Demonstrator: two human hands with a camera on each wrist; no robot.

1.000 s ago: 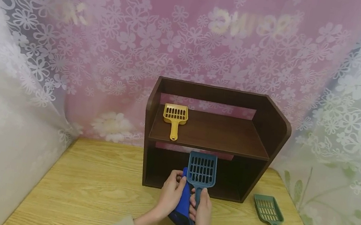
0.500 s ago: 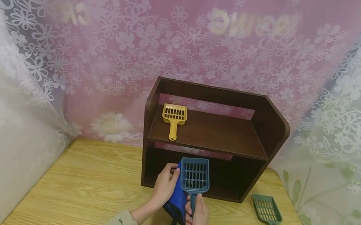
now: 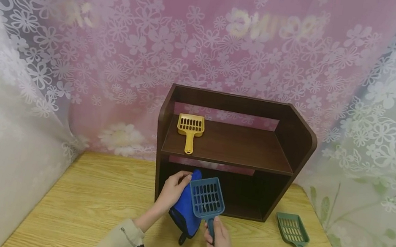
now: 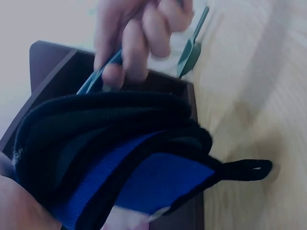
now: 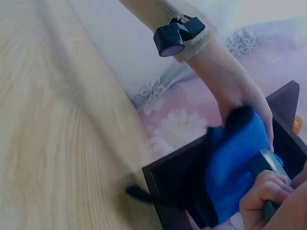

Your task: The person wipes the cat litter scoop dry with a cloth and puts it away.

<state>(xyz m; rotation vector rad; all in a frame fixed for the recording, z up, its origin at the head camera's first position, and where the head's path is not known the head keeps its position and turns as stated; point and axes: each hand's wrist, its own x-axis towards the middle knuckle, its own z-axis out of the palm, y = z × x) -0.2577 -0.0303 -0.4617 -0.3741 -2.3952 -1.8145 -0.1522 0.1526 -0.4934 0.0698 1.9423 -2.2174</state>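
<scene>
In the head view my left hand (image 3: 173, 188) pinches the upper edge of a folded blue cloth (image 3: 182, 206) with black edging. A black loop (image 4: 247, 170) sticks out from its corner in the left wrist view, where several folded layers hang loosely. The handle of a dark blue slotted litter scoop (image 3: 206, 199) lies in the curled fingers of my right hand (image 3: 221, 244). Its slotted head points up and leftward, overlapping the cloth in the head view. Both things are held in front of the shelf's lower compartment.
A dark brown two-tier shelf (image 3: 229, 145) stands at the back of the wooden table (image 3: 101, 203). On its upper board lies a yellow slotted scoop (image 3: 191, 129). To the right, a green slotted scoop (image 3: 296, 238) rests on the table. Floral curtains surround three sides.
Both hands have shifted left and the cloth and the blue scoop have come with them. The scoop has tilted further left, and the right hand now sits apart from the cloth's lower end.
</scene>
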